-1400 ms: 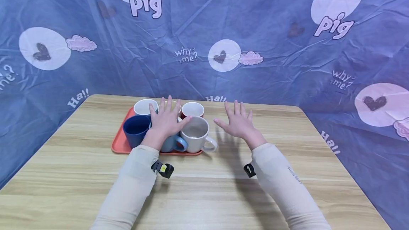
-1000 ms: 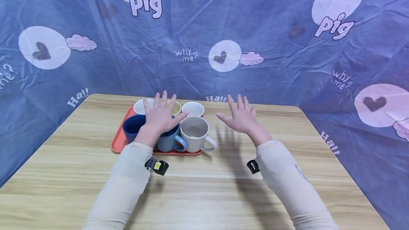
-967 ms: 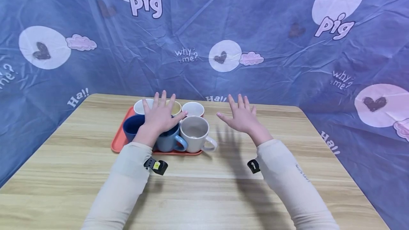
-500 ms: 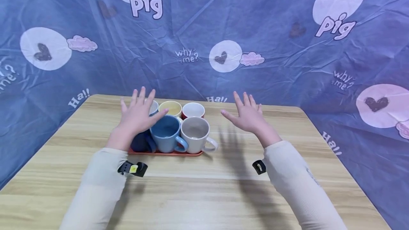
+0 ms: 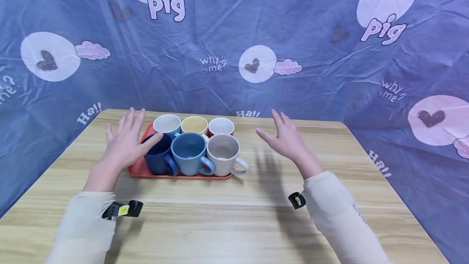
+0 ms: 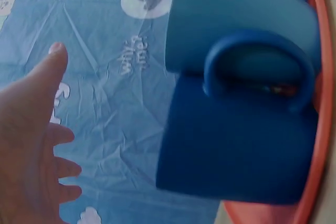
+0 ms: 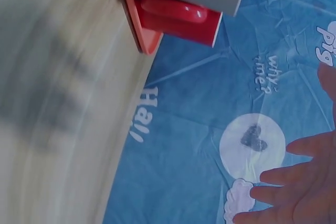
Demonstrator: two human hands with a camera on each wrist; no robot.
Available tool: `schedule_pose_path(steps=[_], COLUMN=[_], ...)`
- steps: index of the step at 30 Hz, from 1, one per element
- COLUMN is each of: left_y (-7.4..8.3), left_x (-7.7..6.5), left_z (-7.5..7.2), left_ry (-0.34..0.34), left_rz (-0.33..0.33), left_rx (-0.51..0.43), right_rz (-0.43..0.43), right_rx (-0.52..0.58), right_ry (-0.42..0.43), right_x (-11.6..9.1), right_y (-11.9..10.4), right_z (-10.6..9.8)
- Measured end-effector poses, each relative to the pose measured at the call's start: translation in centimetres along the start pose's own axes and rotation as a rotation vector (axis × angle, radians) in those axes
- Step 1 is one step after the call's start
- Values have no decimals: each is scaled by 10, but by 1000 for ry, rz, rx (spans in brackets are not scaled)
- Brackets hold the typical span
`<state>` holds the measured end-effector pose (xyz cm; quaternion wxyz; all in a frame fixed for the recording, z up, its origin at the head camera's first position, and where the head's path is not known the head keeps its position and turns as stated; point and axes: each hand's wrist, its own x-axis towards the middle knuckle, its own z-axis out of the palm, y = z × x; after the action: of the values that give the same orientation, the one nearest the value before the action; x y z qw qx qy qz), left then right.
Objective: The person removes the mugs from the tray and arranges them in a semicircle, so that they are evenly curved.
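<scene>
Several mugs stand in two rows on an orange-red tray (image 5: 136, 170). In front are a dark blue mug (image 5: 155, 162), a lighter blue mug (image 5: 188, 162) and a pale grey mug (image 5: 220, 164). Behind them stand a white-lined blue mug (image 5: 167, 123), a cream-yellow mug (image 5: 194, 124) and a red mug (image 7: 178, 22) with a white inside. My left hand (image 5: 124, 141) hovers at the tray's left end, fingers spread, its thumb overlapping the dark blue mug in the head view. My right hand (image 5: 287, 138) is held above the table right of the tray, fingers extended, holding nothing.
The wood-grain table (image 5: 234, 223) reaches back to a blue printed cloth (image 5: 315, 52) hung behind and at both sides. A black wrist strap with a camera (image 5: 124, 210) sits on the left sleeve, and another wrist camera (image 5: 297, 200) on the right.
My left hand has moved left from over the middle of the tray to its left end, uncovering the mugs. My right hand has drifted slightly right. The mugs and tray have not moved.
</scene>
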<state>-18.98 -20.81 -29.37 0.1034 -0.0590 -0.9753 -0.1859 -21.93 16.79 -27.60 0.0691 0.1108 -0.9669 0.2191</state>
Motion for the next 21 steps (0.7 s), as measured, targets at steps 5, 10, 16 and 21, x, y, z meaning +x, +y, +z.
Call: schedule_pose_path(steps=[5, 10, 16, 21], left_y=[-16, -34, -54, -70], left_x=[-10, -18, -28, -33], left_z=[4, 12, 22, 32], left_ry=[26, 24, -24, -87], left_rz=[-22, -45, -59, -89], left_rx=[-77, -128, -182, -220], right_rz=[-30, -38, -22, -29], right_rx=[106, 197, 322, 433], right_ry=[28, 38, 39, 11], right_x=[-6, -12, -19, -23], right_y=[-4, -7, -9, -8], right_z=[14, 30, 48, 63])
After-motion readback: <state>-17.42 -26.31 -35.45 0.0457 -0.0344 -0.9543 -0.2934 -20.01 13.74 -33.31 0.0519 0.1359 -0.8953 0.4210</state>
